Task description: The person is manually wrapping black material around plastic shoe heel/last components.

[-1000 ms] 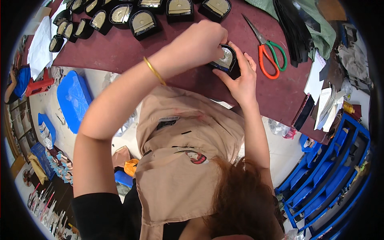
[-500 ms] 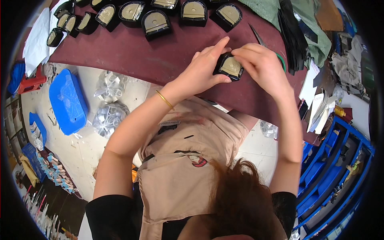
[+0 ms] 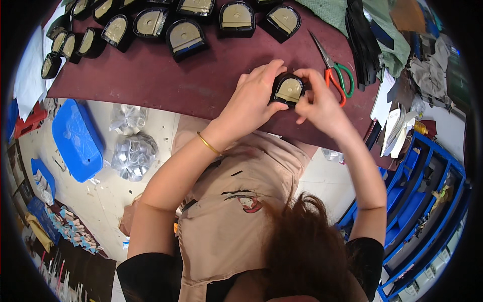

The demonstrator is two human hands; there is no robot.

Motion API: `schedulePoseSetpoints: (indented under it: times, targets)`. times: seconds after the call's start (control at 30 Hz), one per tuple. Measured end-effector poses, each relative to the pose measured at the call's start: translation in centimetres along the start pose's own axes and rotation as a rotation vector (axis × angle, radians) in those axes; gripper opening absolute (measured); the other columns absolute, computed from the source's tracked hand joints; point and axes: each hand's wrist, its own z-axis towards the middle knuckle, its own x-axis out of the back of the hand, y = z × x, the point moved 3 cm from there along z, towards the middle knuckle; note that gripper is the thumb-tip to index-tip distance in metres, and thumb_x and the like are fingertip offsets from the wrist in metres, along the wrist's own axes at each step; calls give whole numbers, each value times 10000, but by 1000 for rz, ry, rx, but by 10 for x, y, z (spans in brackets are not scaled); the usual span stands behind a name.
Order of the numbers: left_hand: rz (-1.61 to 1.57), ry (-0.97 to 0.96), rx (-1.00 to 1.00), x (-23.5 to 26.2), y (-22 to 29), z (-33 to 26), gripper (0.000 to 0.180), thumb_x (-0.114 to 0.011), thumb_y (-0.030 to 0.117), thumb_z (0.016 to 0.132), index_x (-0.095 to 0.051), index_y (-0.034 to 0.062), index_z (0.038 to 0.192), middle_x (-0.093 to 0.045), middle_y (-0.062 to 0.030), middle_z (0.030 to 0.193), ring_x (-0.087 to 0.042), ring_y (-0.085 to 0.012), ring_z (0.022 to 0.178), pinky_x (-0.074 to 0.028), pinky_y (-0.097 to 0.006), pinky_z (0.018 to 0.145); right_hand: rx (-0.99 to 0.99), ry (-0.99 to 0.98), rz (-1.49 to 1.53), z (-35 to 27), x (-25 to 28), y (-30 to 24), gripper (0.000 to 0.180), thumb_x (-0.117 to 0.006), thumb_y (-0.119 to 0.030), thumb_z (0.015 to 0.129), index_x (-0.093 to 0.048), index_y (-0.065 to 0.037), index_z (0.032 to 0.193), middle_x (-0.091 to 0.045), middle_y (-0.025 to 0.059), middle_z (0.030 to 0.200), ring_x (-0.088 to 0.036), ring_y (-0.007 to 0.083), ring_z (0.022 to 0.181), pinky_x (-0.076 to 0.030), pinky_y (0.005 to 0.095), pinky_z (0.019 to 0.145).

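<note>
A black, D-shaped shoe heel (image 3: 290, 89) with a beige face turned up is between my hands, over the maroon table cover. My left hand (image 3: 254, 95) grips it from the left, thumb at the near edge and fingers round the far side. On the opposite side, my right hand (image 3: 318, 98) has its bent index finger and thumb on the heel's right rim, the other fingers curled. Just right of that hand lies a pair of scissors (image 3: 334, 70) with one red and one green handle, blades toward the far left.
Several similar black heels (image 3: 186, 39) stand along the far side of the maroon table (image 3: 136, 75). Black strips (image 3: 361, 48) and green cloth (image 3: 395, 43) lie at the far right. A blue tub (image 3: 77, 141) and plastic-wrapped bundles (image 3: 133, 156) are on the floor, left. Blue racks (image 3: 427, 201) stand right.
My right hand has shifted down along the heel's right edge, its fingers more curled. The scissors, largely covered by that hand before, now show. The whole view has shifted slightly.
</note>
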Motion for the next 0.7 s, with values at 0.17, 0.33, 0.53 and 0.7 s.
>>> schedulePoseSetpoints:
  times: [0.17, 0.33, 0.53, 0.7]
  targets:
    - [8, -10, 29, -2, -2, -1, 854, -781, 145, 703, -294, 21, 1393, -536, -112, 1316, -472, -300, 1220, -338, -420, 995, 178, 130, 179, -11, -20, 34, 680, -589, 48, 735, -354, -29, 1369, -351, 129, 1294, -537, 145, 737, -528, 265, 641]
    - [3, -55, -37, 2, -8, 7, 900, -748, 56, 712, -226, 27, 1446, -489, -144, 1361, -426, -314, 1280, -384, -423, 990, 501, 287, -491, -2, -27, 5, 833, -764, -329, 738, -331, -93, 1410, -448, 133, 1277, -618, 320, 949, -525, 403, 703]
    - [-275, 182, -36, 46, -32, -27, 418, -598, 35, 876, -482, 21, 1278, -585, -138, 1168, -605, -240, 1042, -514, -321, 842, 653, 613, -602, -32, -13, -12, 803, -786, -421, 670, -428, -72, 1298, -509, 142, 1153, -624, 354, 869, -532, 440, 663]
    - [-183, 371, 15, 29, -11, -23, 124, -504, 38, 940, -589, 25, 1029, -546, -70, 753, -549, -148, 642, -457, -268, 604, 404, 641, -695, -5, -38, 15, 778, -761, -439, 708, -412, -71, 1298, -491, 130, 1109, -640, 333, 719, -531, 398, 506]
